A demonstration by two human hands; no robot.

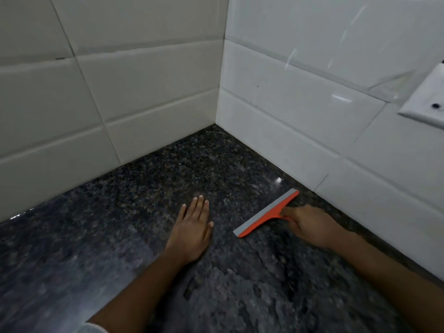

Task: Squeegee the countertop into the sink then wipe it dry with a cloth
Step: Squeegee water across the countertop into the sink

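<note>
White glossy wall tiles [149, 92] meet in a corner above a dark speckled granite table [216, 164], whose surface gleams with reflected light towards the near left. On the right-hand wall, high up at the frame's edge, sits a white outlet plate [425, 99].

Flat on the stone lies the left hand [192, 227], palm down, fingers stretched forward and close together, thumb out to the side, gripping nothing. Just to its right, apart from it, rests the orange squeegee [266, 213], its grey blade edge facing the corner and running diagonally from near the left hand's thumb up towards the foot of the right wall. The blade looks to be touching the table, though the contact line is too blurred to be sure.

Closed around the squeegee's short orange handle is the right hand [310, 224], fingers wrapped over it so that only the handle's root shows. That hand sits close beside the right wall's bottom row of tiles. A pale sleeve cuff [93, 328] shows on the left forearm at the bottom edge.
</note>
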